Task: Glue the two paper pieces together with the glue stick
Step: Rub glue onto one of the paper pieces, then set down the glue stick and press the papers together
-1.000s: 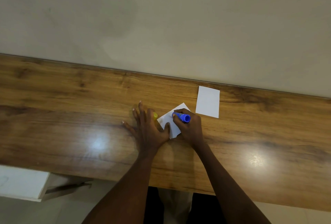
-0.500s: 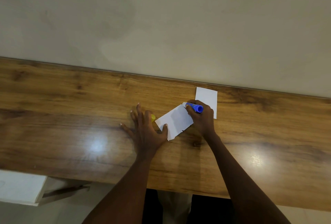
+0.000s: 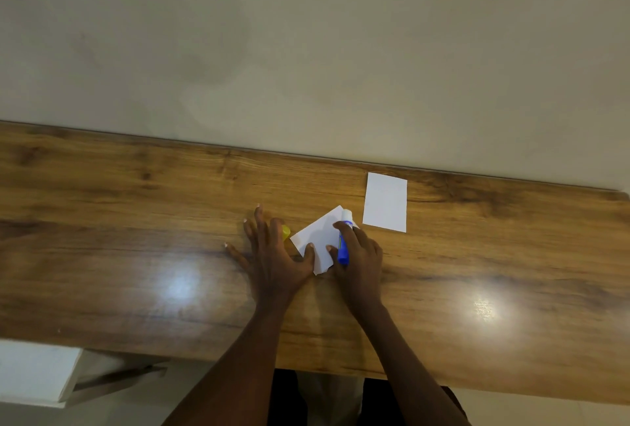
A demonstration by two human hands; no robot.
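Note:
A small white paper piece (image 3: 320,238) lies tilted on the wooden table (image 3: 136,221). My left hand (image 3: 272,255) lies flat with fingers spread, its thumb pressing the paper's near-left edge. My right hand (image 3: 361,255) grips a blue glue stick (image 3: 343,241) whose white tip rests on the paper's far right corner. A second white paper piece (image 3: 386,202) lies flat farther back and to the right, untouched. The yellow glue cap (image 3: 285,232) peeks out from behind my left hand's fingers.
A plain wall (image 3: 306,50) rises directly behind the table's far edge. A white object (image 3: 30,371) stands below the table's near edge at lower left. Bright light reflections sit on the tabletop left and right of my arms.
My right hand has swept the glue stick across the tilted paper, out toward the far right corner and back, now lying along the paper's right edge. My left hand has kept pressing the paper.

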